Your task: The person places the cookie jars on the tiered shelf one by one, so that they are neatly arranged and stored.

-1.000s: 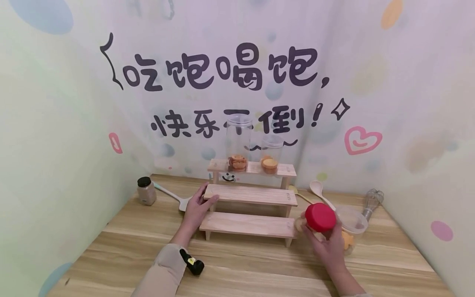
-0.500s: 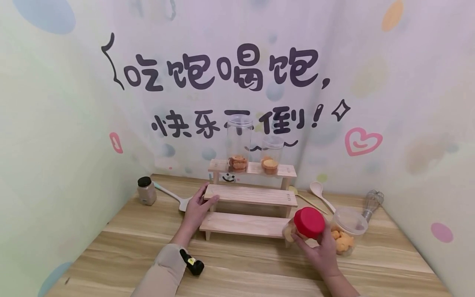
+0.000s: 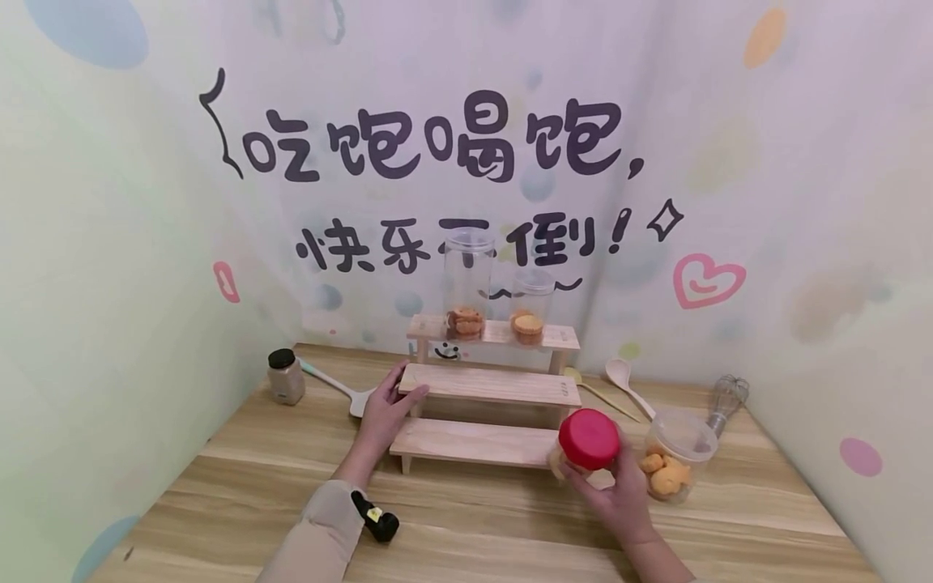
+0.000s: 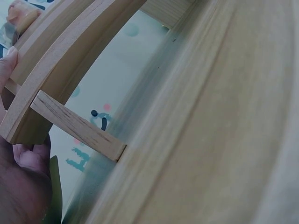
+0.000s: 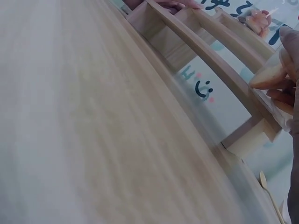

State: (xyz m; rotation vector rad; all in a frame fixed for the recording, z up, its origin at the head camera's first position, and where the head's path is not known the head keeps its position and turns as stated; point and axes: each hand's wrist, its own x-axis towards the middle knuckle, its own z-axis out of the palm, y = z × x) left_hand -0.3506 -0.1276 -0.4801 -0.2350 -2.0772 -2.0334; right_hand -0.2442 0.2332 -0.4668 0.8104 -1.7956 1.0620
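Observation:
A three-step wooden display stand (image 3: 474, 441) stands at the middle of the table. My left hand (image 3: 385, 414) grips the left end of its middle step, thumb on top and fingers underneath in the left wrist view. My right hand (image 3: 615, 491) holds a clear jar with a red lid (image 3: 589, 439), tilted, at the right end of the lowest step. Pale brown pieces show inside this jar (image 5: 271, 77) in the right wrist view. On the top step are a tall clear jar of cookies (image 3: 466, 279) and a shorter jar of tart shells (image 3: 530, 304).
Right of my right hand stands a clear jar with orange biscuits (image 3: 666, 478). Behind it lie a whisk (image 3: 729, 401), a pale spoon (image 3: 619, 376) and a yellowish spoon (image 3: 601, 395). At the left are a black-lidded jar (image 3: 287, 380) and a white spatula (image 3: 331, 380).
My right hand has carried the red-lidded jar leftward, from in front of the orange-biscuit jar to the lowest step's right end. The left hand keeps its grip on the stand.

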